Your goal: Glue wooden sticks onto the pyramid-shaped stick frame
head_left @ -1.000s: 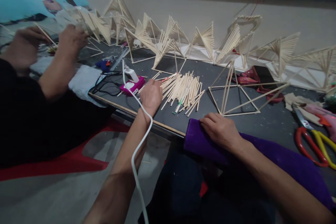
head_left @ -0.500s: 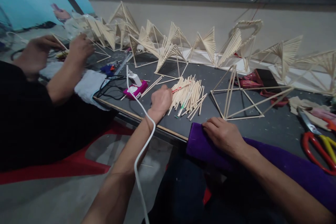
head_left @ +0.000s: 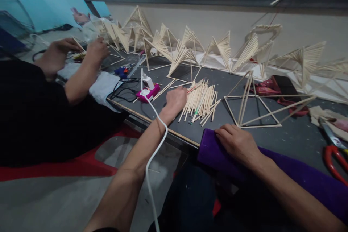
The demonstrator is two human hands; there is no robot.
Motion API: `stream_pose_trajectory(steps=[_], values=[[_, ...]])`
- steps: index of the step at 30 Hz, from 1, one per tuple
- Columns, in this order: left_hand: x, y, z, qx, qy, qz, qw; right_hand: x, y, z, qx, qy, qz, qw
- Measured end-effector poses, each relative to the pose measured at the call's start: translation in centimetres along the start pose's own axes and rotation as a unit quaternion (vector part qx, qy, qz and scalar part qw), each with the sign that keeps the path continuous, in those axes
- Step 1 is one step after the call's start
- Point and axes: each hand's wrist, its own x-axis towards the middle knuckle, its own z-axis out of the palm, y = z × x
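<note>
My left hand (head_left: 176,100) is closed at the left side of a pile of thin wooden sticks (head_left: 201,103). A thin reddish stick (head_left: 195,85), perhaps a pen, points out of its fingers over the pile. Purple cloth (head_left: 208,146) lies along the table's front edge, and my right hand (head_left: 237,142) rests on it, palm down, with fingers lying over it and thumb hidden. Just beyond that hand stands an open stick frame (head_left: 280,126) made of joined triangles.
Several fan-shaped stick models (head_left: 221,49) line the wall. A pink power socket (head_left: 148,93) with a white cable (head_left: 152,159) crossing my left forearm lies left. Red-handled scissors (head_left: 333,156) lie right. A co-worker's hands (head_left: 95,52) work at far left.
The view has swung left, so everything appears further right. My left hand has lifted slightly, and its reddish stick slants more steeply. My right hand stays on the purple cloth.
</note>
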Motion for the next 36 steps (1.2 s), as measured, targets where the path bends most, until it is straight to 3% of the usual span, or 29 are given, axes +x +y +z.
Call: stream_pose_trajectory(steps=[8,12,18,24,32,34,36], values=[[1.2,-3.1,-1.0,-0.014,0.000,-0.067,0.998,0.1,-0.1,-0.2,-0.008,0.006,-0.003,1.000],[0.1,-2.8,-1.3,-0.028,0.047,-0.084,0.995,0.2,-0.1,-0.2,-0.011,0.011,-0.005,1.000],[-1.7,-0.8,-0.4,-0.079,-0.012,0.028,0.996,0.2,-0.1,-0.2,-0.009,0.003,-0.003,1.000],[-2.0,0.6,0.4,-0.074,-0.030,0.068,0.995,0.2,-0.1,-0.3,-0.008,-0.003,0.007,1.000],[-1.3,-0.5,0.0,0.009,-0.002,-0.001,1.000,0.3,-0.2,-0.3,-0.014,-0.017,0.020,1.000],[-1.2,-0.2,-0.2,-0.019,0.032,0.024,0.999,0.3,-0.2,-0.3,-0.015,-0.019,0.022,0.999],[-0.9,0.6,-0.1,-0.065,0.051,0.106,0.991,0.3,-0.2,-0.2,-0.017,-0.020,0.024,0.999]])
